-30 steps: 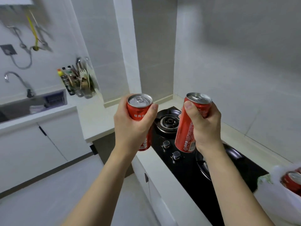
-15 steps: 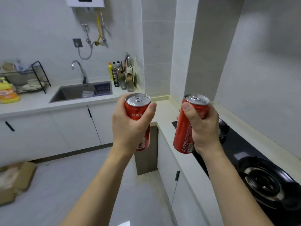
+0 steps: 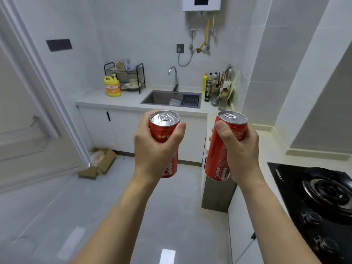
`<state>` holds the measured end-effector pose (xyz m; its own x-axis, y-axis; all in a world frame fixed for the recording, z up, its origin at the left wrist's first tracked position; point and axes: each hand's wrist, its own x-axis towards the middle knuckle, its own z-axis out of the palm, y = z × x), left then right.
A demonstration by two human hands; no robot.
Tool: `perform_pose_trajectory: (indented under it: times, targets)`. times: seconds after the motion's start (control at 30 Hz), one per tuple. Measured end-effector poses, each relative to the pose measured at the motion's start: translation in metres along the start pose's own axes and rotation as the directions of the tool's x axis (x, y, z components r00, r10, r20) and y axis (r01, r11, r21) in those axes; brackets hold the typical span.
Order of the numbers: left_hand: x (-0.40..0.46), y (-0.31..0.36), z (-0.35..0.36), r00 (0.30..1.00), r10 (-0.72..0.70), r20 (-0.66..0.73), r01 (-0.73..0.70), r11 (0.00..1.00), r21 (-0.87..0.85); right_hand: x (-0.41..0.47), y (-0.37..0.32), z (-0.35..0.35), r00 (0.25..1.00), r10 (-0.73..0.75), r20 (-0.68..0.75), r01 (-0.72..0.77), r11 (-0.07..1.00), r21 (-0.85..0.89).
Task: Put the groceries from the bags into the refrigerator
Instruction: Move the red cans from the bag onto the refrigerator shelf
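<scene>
Both hands are wrapped around red soda cans held out at chest height: the left hand [image 3: 155,147] grips the left can [image 3: 165,128] with fingers and thumb curled round its upper body, and the right hand [image 3: 239,149] grips the right can [image 3: 219,149] the same way, that can tilted slightly with its base toward the left. The cans are near each other but apart. What has changed over the last second is the view around them: the stove [image 3: 322,199], which lay directly behind the cans, now sits well off to the right of the sink [image 3: 171,99], and the grocery bag that showed beside the stove is gone from sight. The sink, with a yellow detergent bottle [image 3: 112,86] and a dish rack [image 3: 126,77] to its left, now lies straight ahead beyond the cans, and a white door [image 3: 28,111] fills the side far left of the sink. The grip on each can looks the same as before. This reads as the person turning away from the counter to carry both cans to the refrigerator, which is not in view, so the placing step is not yet done.
</scene>
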<state>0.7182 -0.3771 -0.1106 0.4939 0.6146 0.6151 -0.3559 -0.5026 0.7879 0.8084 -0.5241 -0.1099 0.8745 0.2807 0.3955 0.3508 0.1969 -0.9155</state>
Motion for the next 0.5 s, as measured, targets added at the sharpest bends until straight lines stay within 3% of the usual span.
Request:
perform_pose_trajectory:
  times: [0.23, 0.5]
  targets:
    - [-0.006, 0.008, -0.054, 0.975, 0.016, -0.220, 0.017, 0.989, 0.150, 0.000, 0.000, 0.055, 0.972, -0.032, 0.232, 0.010, 0.995, 0.096]
    - [-0.036, 0.026, -0.128, 0.899, 0.079, -0.430, 0.061, 0.952, 0.300, -0.029, -0.004, 0.126, 0.878, -0.051, 0.477, -0.064, 0.973, 0.222]
